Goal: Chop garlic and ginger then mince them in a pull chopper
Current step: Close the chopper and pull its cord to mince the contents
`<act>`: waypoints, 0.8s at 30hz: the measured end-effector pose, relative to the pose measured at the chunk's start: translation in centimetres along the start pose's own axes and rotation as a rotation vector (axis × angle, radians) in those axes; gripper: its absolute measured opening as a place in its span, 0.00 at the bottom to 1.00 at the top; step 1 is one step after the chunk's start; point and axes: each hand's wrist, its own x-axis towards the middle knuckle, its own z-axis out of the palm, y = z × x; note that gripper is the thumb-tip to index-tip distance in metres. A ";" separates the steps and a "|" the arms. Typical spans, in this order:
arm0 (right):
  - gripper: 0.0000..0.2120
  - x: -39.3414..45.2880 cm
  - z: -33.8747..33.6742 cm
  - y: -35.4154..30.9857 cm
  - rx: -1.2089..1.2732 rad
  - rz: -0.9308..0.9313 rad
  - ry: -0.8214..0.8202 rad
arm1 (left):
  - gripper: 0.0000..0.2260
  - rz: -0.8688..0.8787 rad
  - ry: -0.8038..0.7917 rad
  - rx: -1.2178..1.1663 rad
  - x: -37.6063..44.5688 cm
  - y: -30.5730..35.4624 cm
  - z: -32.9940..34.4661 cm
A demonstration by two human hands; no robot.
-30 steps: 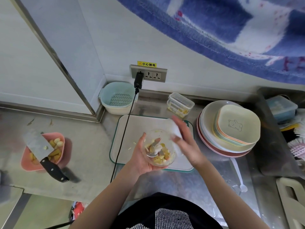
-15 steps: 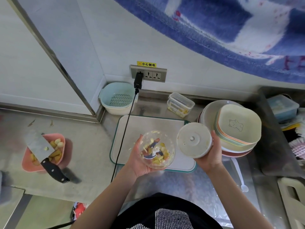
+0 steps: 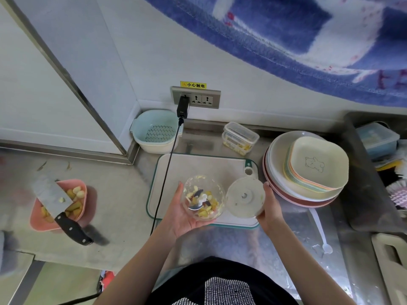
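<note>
My left hand (image 3: 180,214) cups the clear pull chopper bowl (image 3: 218,190) from below, above the near edge of the white cutting board (image 3: 198,166). Inside the bowl lie yellow and white garlic and ginger pieces around a blade (image 3: 199,200). My right hand (image 3: 272,208) holds the round white chopper lid (image 3: 244,197) just to the right of the bowl, its underside facing me. At the left, a pink dish (image 3: 37,219) holds more garlic and ginger chunks, with a cleaver (image 3: 52,197) resting across it.
A black cable (image 3: 167,170) runs from the wall socket over the board's left side. A teal colander (image 3: 156,130) and a clear lidded box (image 3: 241,137) stand at the back. Stacked plates and dishes (image 3: 308,170) sit right of the board, a white spoon (image 3: 319,230) beside them.
My right hand lifted the lid off the bowl and swung it out to the right, then brought it back close beside the bowl. The left hand kept the bowl almost still.
</note>
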 end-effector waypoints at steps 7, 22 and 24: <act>0.10 -0.7 2.2 -0.1 -0.227 -0.222 0.009 | 0.35 0.025 0.043 0.039 0.5 -0.5 0.8; 0.03 -3.9 4.1 -1.2 -0.567 -0.838 0.051 | 0.32 0.066 0.095 -0.003 0.7 -0.9 2.2; 0.09 -4.9 5.2 -0.1 -0.811 -1.063 -0.060 | 0.33 0.069 0.097 0.026 1.0 -1.3 2.8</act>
